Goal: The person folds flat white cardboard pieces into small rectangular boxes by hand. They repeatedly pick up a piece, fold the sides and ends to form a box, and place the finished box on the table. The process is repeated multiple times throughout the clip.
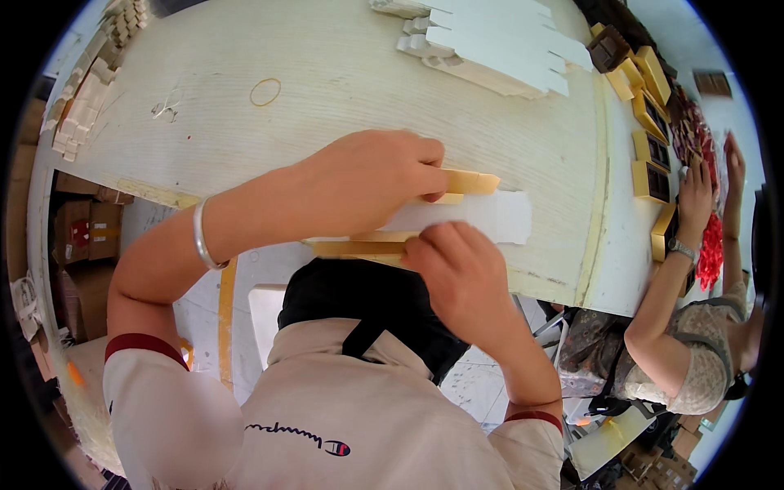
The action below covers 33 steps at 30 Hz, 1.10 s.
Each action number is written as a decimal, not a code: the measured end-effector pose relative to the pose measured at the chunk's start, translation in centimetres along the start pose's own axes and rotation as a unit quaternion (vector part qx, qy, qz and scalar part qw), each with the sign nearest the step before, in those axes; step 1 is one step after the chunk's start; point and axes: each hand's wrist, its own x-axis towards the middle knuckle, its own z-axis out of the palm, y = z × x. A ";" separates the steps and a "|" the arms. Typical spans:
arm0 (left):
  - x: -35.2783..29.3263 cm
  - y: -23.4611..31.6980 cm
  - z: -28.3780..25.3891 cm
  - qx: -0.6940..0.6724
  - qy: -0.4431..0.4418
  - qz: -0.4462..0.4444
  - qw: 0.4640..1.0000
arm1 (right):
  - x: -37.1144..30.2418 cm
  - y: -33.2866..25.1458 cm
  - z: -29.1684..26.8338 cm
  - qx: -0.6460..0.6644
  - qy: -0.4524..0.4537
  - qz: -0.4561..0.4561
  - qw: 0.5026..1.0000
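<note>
A small carton [508, 217], white inside with yellow side walls, lies partly folded at the front edge of the table. My left hand [371, 173] reaches across from the left and is closed on the far yellow wall, its fingertips curled under and partly hidden. On the near side, my right hand [462, 269] is closed on the other yellow wall with bent fingers. A flat white end panel sticks out to the right between the two hands. My left hand and wrist cover the carton's left end.
White flat cartons [490, 45] are stacked at the back. A rubber band [265, 92] lies at the left, with more stacked pieces [86, 106] along the left edge. Yellow boxes with dark windows [651, 151] line the right, where a co-worker's hand [696, 192] is busy near red material.
</note>
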 end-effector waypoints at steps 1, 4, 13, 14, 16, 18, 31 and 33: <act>-0.3 0.2 -0.3 0.004 -0.006 0.002 1.000 | 0.6 0.3 -0.1 0.003 -0.008 0.014 1.000; -2.4 0.6 -0.8 0.019 0.023 -0.007 1.000 | 2.1 1.0 0.0 0.005 -0.041 0.061 0.997; -3.3 0.7 -2.5 0.036 -0.064 -0.048 0.996 | 2.7 1.4 -1.2 -0.054 -0.110 0.028 0.992; -3.5 0.8 -2.4 0.058 -0.056 -0.032 0.996 | 2.8 1.6 -1.4 -0.053 -0.108 0.020 0.993; -4.1 2.7 -2.0 0.117 -0.060 -0.039 0.991 | 2.6 2.1 -1.7 -0.053 -0.105 0.003 0.993; -4.5 3.5 -0.9 0.160 -0.042 -0.036 0.986 | 2.0 3.0 -2.6 -0.040 -0.101 -0.010 0.994; -3.3 3.5 0.0 0.063 -0.014 -0.059 0.996 | -0.1 1.4 -3.3 -0.112 -0.056 -0.025 0.992; -3.0 3.9 0.4 0.051 -0.019 -0.049 0.997 | -0.5 -0.4 -1.8 -0.039 -0.032 -0.059 0.997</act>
